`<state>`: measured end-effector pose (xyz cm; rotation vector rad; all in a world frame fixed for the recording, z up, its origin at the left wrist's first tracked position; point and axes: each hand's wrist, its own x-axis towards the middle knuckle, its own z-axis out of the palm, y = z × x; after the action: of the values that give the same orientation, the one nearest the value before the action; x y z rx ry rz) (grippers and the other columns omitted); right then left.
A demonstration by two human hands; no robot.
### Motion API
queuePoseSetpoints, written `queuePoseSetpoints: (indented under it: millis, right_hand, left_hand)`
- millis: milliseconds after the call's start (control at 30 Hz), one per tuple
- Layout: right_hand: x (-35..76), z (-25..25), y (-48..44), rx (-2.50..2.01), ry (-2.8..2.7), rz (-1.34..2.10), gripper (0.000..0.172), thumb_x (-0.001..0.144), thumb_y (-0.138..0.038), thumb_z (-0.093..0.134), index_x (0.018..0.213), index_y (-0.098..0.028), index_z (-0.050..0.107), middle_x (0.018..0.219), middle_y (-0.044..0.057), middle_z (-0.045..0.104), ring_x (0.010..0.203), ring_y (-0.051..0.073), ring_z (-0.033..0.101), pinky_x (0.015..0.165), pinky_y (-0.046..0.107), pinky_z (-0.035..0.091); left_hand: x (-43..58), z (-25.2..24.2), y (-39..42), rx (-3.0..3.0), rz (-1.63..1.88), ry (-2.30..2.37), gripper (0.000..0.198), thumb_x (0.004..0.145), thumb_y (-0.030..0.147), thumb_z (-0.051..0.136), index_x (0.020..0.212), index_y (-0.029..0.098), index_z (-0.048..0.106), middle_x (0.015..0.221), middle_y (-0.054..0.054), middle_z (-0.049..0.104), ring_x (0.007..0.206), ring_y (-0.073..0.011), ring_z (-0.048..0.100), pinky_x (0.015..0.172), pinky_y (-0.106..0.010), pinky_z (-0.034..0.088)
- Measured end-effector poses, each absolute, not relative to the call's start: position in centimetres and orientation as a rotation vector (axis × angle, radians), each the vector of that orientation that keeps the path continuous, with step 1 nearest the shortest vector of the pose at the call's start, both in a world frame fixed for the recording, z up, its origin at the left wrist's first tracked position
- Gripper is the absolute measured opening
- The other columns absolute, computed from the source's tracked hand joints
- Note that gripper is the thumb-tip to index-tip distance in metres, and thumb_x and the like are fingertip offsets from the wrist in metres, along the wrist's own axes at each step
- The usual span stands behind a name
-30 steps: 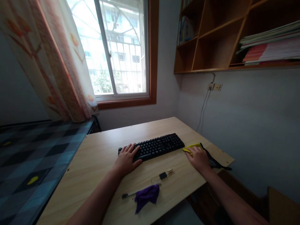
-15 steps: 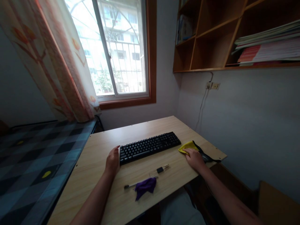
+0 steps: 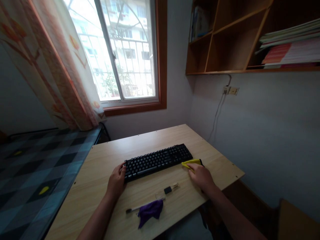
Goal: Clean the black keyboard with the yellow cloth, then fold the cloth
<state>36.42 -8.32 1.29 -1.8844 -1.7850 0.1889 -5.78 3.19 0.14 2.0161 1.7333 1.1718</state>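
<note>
A black keyboard [image 3: 157, 161] lies at a slant on the light wooden table [image 3: 140, 145]. My left hand [image 3: 117, 180] grips its left end, the thumb near the keys and the fingers at the edge. In my right hand [image 3: 201, 176] is a yellow cloth [image 3: 191, 162] with a dark edge, close to the keyboard's lower right corner. Nearer to me lie a purple cloth [image 3: 150, 212], a thin brush [image 3: 132, 210] partly under it, and a small black item [image 3: 168, 190] with a clear part.
To the left is a bed with a checked cover [image 3: 55, 166]. A curtain [image 3: 57, 66] hangs by the window. Wooden shelves [image 3: 232, 40] with books are on the right wall, above a socket [image 3: 233, 90] with a cable.
My right hand has drawn the yellow cloth leftward, off the table's right side and up to the keyboard. The view has shifted slightly. My left hand still holds the keyboard's end.
</note>
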Motion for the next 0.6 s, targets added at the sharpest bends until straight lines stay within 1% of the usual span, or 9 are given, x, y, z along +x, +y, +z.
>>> queuePoseSetpoints:
  millis: [100,167,200,267,333,400,433,500,600]
  right_hand:
    - [36.5,2.1,-8.6,-1.697,-1.879,0.496,0.035,0.090,-0.031,0.061,0.120,-0.025,0.076,0.123,0.008,0.074,0.113,0.025,0.070,0.100,0.037,0.053]
    - [37.3,2.5,-9.0,-1.570,-1.930,0.692,0.033,0.090,-0.038,0.062,0.116,-0.024,0.078,0.121,0.008,0.075,0.113,0.026,0.070,0.101,0.038,0.053]
    - [37.8,2.6,-9.2,-1.553,-1.911,0.733,0.033,0.091,-0.040,0.061,0.114,-0.023,0.079,0.120,0.008,0.075,0.113,0.027,0.070,0.100,0.038,0.053]
    - [39.2,2.5,-9.5,-1.603,-1.793,0.705,0.036,0.094,-0.043,0.056,0.113,-0.022,0.079,0.120,0.010,0.075,0.112,0.027,0.070,0.099,0.040,0.054]
    - [40.3,1.9,-9.5,-1.674,-1.671,0.625,0.038,0.097,-0.040,0.050,0.116,-0.022,0.078,0.121,0.012,0.075,0.112,0.028,0.070,0.100,0.042,0.054]
    - [40.9,1.1,-9.4,-1.704,-1.654,0.568,0.040,0.098,-0.035,0.044,0.119,-0.021,0.076,0.124,0.012,0.073,0.116,0.027,0.068,0.105,0.044,0.050]
    - [40.9,0.6,-9.3,-1.706,-1.687,0.556,0.041,0.098,-0.033,0.044,0.123,-0.021,0.074,0.130,0.012,0.070,0.121,0.027,0.065,0.109,0.045,0.047]
    - [40.4,-0.3,-9.4,-1.710,-1.812,0.578,0.045,0.094,-0.033,0.053,0.135,-0.021,0.067,0.144,0.013,0.060,0.135,0.027,0.055,0.117,0.046,0.040]
    - [39.4,-1.5,-9.7,-1.787,-2.011,0.626,0.071,0.084,-0.039,0.070,0.151,-0.025,0.051,0.163,0.013,0.037,0.152,0.033,0.032,0.124,0.053,0.025]
  left_hand:
    - [-5.8,0.1,3.1,1.990,1.160,1.748,0.054,0.096,0.053,0.036,0.121,0.017,0.066,0.123,-0.014,0.070,0.117,-0.0310,0.066,0.103,-0.046,0.052]
    - [-5.9,0.1,3.0,1.980,1.154,1.743,0.053,0.097,0.053,0.035,0.122,0.017,0.065,0.124,-0.014,0.070,0.119,-0.0308,0.065,0.104,-0.046,0.051]
    - [-5.9,0.1,3.0,1.979,1.150,1.737,0.053,0.097,0.053,0.035,0.122,0.017,0.065,0.125,-0.014,0.069,0.120,-0.0306,0.064,0.105,-0.046,0.051]
    - [-5.9,0.1,3.0,1.975,1.146,1.731,0.054,0.098,0.053,0.033,0.123,0.017,0.065,0.126,-0.014,0.069,0.120,-0.0303,0.064,0.106,-0.045,0.050]
    - [-5.9,0.1,3.1,1.973,1.135,1.733,0.056,0.098,0.054,0.032,0.123,0.016,0.065,0.125,-0.015,0.069,0.120,-0.0305,0.064,0.106,-0.045,0.050]
    - [-5.9,0.0,3.2,1.978,1.121,1.733,0.057,0.098,0.054,0.032,0.123,0.015,0.065,0.125,-0.016,0.069,0.119,-0.0310,0.064,0.106,-0.046,0.050]
    - [-6.0,-0.1,3.2,1.981,1.116,1.734,0.056,0.098,0.054,0.032,0.122,0.015,0.065,0.125,-0.016,0.069,0.119,-0.0311,0.064,0.106,-0.046,0.050]
    - [-6.0,-0.3,3.4,1.988,1.114,1.735,0.055,0.098,0.053,0.033,0.122,0.016,0.065,0.125,-0.015,0.069,0.119,-0.0310,0.064,0.106,-0.047,0.050]
    - [-6.2,-0.6,3.4,2.004,1.119,1.735,0.054,0.098,0.053,0.034,0.122,0.017,0.065,0.125,-0.014,0.069,0.120,-0.0305,0.064,0.106,-0.047,0.049]
